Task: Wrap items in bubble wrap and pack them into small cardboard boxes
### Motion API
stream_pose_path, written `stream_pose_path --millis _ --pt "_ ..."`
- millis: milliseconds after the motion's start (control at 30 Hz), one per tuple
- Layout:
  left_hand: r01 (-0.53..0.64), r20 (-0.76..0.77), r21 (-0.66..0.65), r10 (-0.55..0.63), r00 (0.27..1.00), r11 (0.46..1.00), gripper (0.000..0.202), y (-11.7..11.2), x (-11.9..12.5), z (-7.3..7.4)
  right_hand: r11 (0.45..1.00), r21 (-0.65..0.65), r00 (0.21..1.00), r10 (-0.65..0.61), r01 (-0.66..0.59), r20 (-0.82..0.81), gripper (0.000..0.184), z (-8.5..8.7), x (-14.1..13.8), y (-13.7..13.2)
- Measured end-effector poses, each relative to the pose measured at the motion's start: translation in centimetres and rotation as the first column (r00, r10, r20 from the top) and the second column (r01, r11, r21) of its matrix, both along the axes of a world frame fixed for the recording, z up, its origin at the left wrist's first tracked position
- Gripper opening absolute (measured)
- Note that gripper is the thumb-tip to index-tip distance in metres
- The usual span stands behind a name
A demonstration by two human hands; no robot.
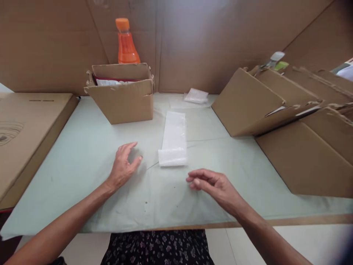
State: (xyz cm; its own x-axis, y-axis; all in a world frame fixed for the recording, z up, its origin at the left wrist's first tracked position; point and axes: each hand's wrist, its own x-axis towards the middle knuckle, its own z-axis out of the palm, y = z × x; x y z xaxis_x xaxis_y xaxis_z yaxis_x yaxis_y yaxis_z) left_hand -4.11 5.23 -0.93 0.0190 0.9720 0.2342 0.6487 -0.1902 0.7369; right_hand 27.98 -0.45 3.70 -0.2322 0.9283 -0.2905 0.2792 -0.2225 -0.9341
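Note:
A strip of white bubble wrap [174,130] lies lengthwise in the middle of the table, its near end folded or rolled back on itself. To the left of it my left hand [124,163] hovers with thumb and fingers apart, holding nothing. My right hand [206,182] is just right of the strip's near end, fingers curved and slightly spread, also without anything in it. Neither hand touches the strip. Farther back lies a small folded piece of clear wrap [196,96] on a flat sheet.
Behind my left hand stands an open cardboard bin [129,105] with packets inside, and an orange bottle [127,46] behind it. Several cardboard bins [248,103] fill the right side. A flat cardboard box [30,132] lies at the left. Cardboard walls [220,40] close off the back.

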Motion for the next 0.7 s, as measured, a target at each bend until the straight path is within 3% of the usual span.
stream_pose_path --millis 133,200,300,400,533,633,700 --pt "0.156 -0.1 -0.171 -0.175 0.98 0.973 0.051 -0.4 3.9 1.3 0.943 0.331 0.925 -0.15 0.027 0.35 0.031 -0.4 -0.2 3.1" --pt "0.178 -0.103 -0.216 -0.204 0.974 0.96 0.052 0.2 5.9 1.7 0.929 0.369 0.877 -0.16 -0.021 0.453 0.036 -1.1 -1.2 4.9" --pt "0.238 -0.006 -0.213 -0.245 0.97 0.948 0.051 -0.1 8.1 2.3 0.906 0.416 0.874 -0.14 -0.076 0.466 0.041 -2.0 -2.6 5.5" --pt "0.289 0.128 -0.128 -0.273 0.953 0.949 0.048 -2.3 8.4 2.7 0.863 0.503 0.913 -0.17 -0.044 0.372 0.037 -2.2 -2.8 3.1" --pt "0.301 0.261 -0.14 -0.258 0.93 0.943 0.042 -6.1 7.1 2.6 0.899 0.434 0.946 -0.088 -0.06 0.311 0.035 -2.7 -1.8 -1.4" --pt "0.311 0.262 -0.238 -0.248 0.933 0.92 0.043 -7.4 6.4 1.9 0.907 0.39 0.915 -0.014 -0.158 0.403 0.037 -3.6 -1.2 -3.6" --pt "0.317 0.206 -0.268 -0.267 0.941 0.91 0.045 -7.5 6.4 1.2 0.865 0.442 0.863 -0.021 -0.238 0.505 0.036 -3.8 -1.0 -4.4"
